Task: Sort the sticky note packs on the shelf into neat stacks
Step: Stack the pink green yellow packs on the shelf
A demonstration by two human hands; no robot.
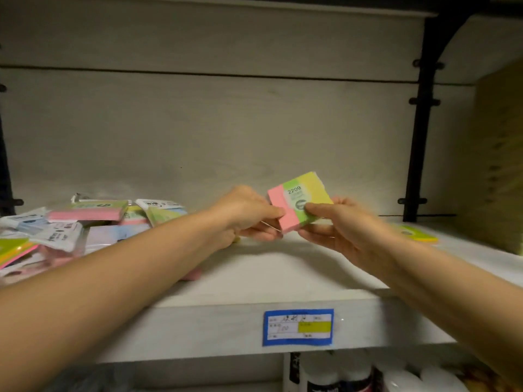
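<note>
Shelf: pale board across the middle of the frame, with a bare stretch at centre.

Pile, left of frame: many packs lying loose and overlapping at odd angles, some in clear wrappers. It is not yet sorted.

Hands: both are raised over the shelf centre. The left hand pinches the pink edge of a pack, thumb on top and fingers beneath. The right hand pinches the opposite, green-yellow edge the same way. Neither hand is free.

Held pack: pink, green and yellow strips, with a printed label reading "2209". It is clear of the shelf, face turned toward the camera, with its upper right corner tipped up. It spans left to right between the two hands, the colour strips running roughly up and down the frame.

Lone pack: lies flat on the shelf at the right of the frame, green and yellow on top, and looks like the same type.

Key relation: the lone pack lies to the lower right of the held pack, well apart from it and nearer the right hand; the pile lies the other way. Judgement: the match goes rightward, carried by the right hand once the left lets go, then levelled and squared on top.

Price tag: blue-edged, on the shelf front at lower centre.
</note>
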